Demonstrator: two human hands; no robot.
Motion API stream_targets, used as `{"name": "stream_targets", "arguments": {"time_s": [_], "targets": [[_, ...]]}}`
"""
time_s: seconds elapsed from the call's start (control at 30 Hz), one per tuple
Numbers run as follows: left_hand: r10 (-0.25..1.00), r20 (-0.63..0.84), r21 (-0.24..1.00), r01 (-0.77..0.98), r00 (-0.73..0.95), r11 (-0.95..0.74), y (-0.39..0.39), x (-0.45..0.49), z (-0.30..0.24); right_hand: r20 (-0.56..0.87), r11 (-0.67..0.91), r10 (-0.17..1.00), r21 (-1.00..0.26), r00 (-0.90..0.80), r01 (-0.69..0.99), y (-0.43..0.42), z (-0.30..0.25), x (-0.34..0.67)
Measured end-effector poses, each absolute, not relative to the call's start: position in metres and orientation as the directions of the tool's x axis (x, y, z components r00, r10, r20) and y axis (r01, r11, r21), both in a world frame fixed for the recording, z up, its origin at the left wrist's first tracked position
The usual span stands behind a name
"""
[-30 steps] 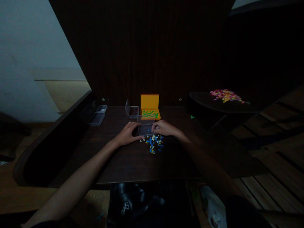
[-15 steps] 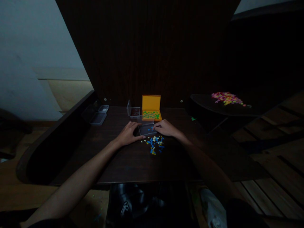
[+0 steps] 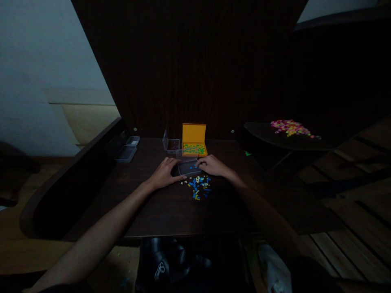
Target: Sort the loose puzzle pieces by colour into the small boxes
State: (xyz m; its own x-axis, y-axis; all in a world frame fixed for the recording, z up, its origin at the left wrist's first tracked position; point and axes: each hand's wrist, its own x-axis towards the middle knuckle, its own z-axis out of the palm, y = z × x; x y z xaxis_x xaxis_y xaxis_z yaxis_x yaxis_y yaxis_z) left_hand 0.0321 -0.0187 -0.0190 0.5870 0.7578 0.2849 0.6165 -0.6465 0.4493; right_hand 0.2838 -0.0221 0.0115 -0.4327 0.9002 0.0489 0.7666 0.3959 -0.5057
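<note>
A clear plastic box (image 3: 187, 172) with its lid raised sits in the middle of the dark desk, a few small blue pieces (image 3: 191, 167) inside. My left hand (image 3: 165, 172) grips its left end, thumb at the front wall and fingers at the back. Over the right end, my right hand (image 3: 213, 166) has its fingers bent together and reaching inside; a blue bit shows by the fingertips, and whether they hold it is unclear. Directly in front of the box lies a loose pile of small blue, white and yellow pieces (image 3: 198, 185).
Behind stands an open yellow box (image 3: 194, 133) with green pieces. Left of it is a clear box (image 3: 173, 145) with dark reddish contents. Another open clear case (image 3: 126, 153) lies at the left. Pink and yellow pieces (image 3: 293, 127) are heaped on the right shelf (image 3: 262, 132).
Both hands stay at the clear box, with my right fingertips shifting only slightly at its right end. The whole view has tilted a little.
</note>
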Motion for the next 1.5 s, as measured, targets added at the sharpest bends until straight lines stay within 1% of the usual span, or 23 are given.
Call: {"name": "stream_targets", "arguments": {"time_s": [0.13,0.2,0.27,0.37,0.43,0.47,0.67,0.83,1.0,1.33,1.5], "targets": [[0.753,0.288,0.441,0.616,0.592,-0.653,-0.018,0.032,-0.02,0.066,0.389,0.904,-0.534,-0.422,0.751,-0.022,0.013,0.286],[0.751,0.288,0.442,0.613,0.594,-0.654,-0.018,0.032,-0.018,0.064,0.396,0.894,-0.579,-0.444,0.713,-0.022,0.016,0.288],[0.755,0.287,0.448,0.614,0.59,-0.65,-0.019,0.033,-0.017,0.028,0.404,0.86,-0.647,-0.51,0.646,-0.023,0.02,0.291],[0.76,0.286,0.455,0.615,0.584,-0.644,-0.02,0.033,-0.015,-0.088,0.409,0.755,-0.711,-0.649,0.572,-0.025,0.024,0.296],[0.76,0.286,0.455,0.615,0.584,-0.644,-0.021,0.033,-0.015,-0.152,0.425,0.704,-0.693,-0.694,0.583,-0.026,0.025,0.297],[0.759,0.287,0.452,0.615,0.585,-0.646,-0.02,0.033,-0.015,-0.168,0.437,0.696,-0.672,-0.698,0.598,-0.027,0.026,0.298],[0.753,0.287,0.44,0.617,0.592,-0.653,-0.019,0.032,-0.018,-0.211,0.473,0.698,-0.581,-0.684,0.662,-0.031,0.029,0.294],[0.754,0.288,0.434,0.622,0.59,-0.652,-0.019,0.032,-0.017,-0.195,0.537,0.696,-0.498,-0.691,0.681,-0.033,0.033,0.291],[0.752,0.282,0.437,0.618,0.596,-0.654,-0.019,0.032,-0.017,-0.187,0.562,0.705,-0.441,-0.684,0.7,-0.033,0.033,0.29],[0.751,0.29,0.44,0.614,0.593,-0.655,-0.019,0.032,-0.018,-0.206,0.545,0.703,-0.458,-0.68,0.702,-0.033,0.031,0.29],[0.751,0.281,0.428,0.622,0.598,-0.655,-0.018,0.031,-0.019,-0.177,0.515,0.728,-0.497,-0.663,0.698,-0.032,0.027,0.289]]}}
